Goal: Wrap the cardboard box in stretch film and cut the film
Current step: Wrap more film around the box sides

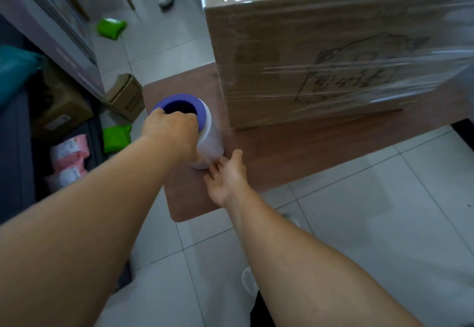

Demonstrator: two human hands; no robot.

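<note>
L hand [170,127] grips film roll [205,131]; R hand [227,172] spread, touching it beside box [333,57].

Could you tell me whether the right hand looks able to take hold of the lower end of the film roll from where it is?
Probably yes: the right hand is open, its fingertips already at the film roll, with nothing between them.

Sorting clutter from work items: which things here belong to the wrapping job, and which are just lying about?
Job: cardboard box, stretch film roll, left hand, right hand, table.
Lying about: green packets, pink parcels, small cartons.
</note>
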